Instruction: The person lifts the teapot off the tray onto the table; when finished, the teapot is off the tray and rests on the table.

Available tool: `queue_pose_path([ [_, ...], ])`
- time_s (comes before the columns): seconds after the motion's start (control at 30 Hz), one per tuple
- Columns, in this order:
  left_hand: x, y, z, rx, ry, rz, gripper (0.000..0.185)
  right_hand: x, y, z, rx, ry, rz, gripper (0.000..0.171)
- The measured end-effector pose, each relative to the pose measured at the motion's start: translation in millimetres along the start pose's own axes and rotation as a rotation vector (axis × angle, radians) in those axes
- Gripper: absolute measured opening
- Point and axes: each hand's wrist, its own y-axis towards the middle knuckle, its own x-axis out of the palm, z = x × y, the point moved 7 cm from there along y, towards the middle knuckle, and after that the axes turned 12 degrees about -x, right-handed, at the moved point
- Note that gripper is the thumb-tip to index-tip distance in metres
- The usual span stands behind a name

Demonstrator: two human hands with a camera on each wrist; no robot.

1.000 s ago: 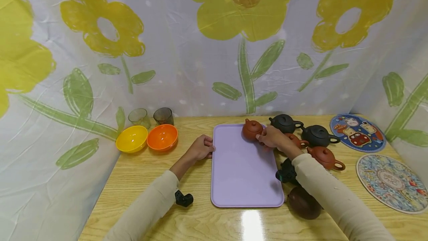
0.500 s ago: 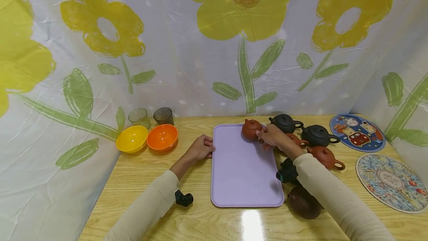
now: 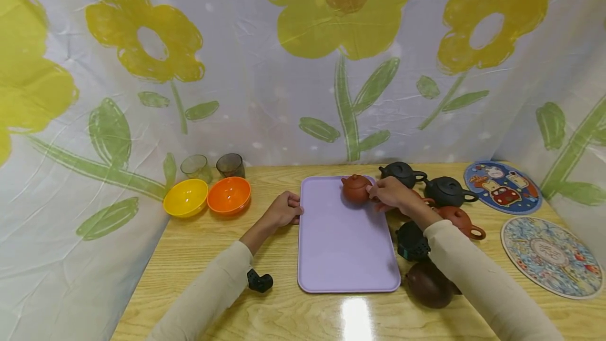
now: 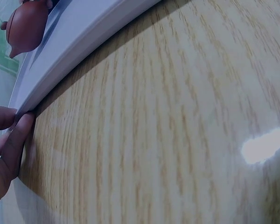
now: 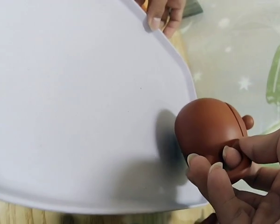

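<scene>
My right hand (image 3: 392, 193) pinches a small reddish-brown teapot (image 3: 355, 192) by its handle side, over the far right part of a lilac tray (image 3: 347, 246). In the right wrist view the teapot (image 5: 205, 130) keeps its lid on, and its shadow falls on the tray. Thumb and fingers of my left hand (image 3: 285, 208) pinch the tray's left rim, also seen in the left wrist view, where that hand (image 4: 9, 144) is partly cut off by the frame. The spout points left in the head view.
Right of the tray stand black teapots (image 3: 447, 191), reddish-brown ones (image 3: 458, 219) and a dark brown rounded one (image 3: 428, 284), some under my forearm. Two round mats (image 3: 551, 257) lie farther right. A yellow bowl (image 3: 186, 198), an orange bowl (image 3: 229, 196) and two glasses (image 3: 231, 166) stand left.
The teapot has turned so its spout points more to the left, and it sits slightly nearer. My right hand moved a little with it. The left hand stays at the tray's rim.
</scene>
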Motion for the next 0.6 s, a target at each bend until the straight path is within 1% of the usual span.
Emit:
queue_pose_path([
  [0.23, 0.0, 1.7, -1.4, 0.000, 0.000, 0.003, 0.034, -6, -11, -2, -0.041, 0.007, -0.018, 0.038],
  [0.47, -0.4, 3.7, -2.0, 0.005, -0.006, 0.002, 0.034, -14, -25, -7, -0.056, 0.036, -0.017, 0.036],
  [0.6, 0.2, 3.2, -1.6, 0.007, -0.014, -0.002, 0.035, -19, -36, -12, -0.085, 0.039, -0.023, 0.037],
])
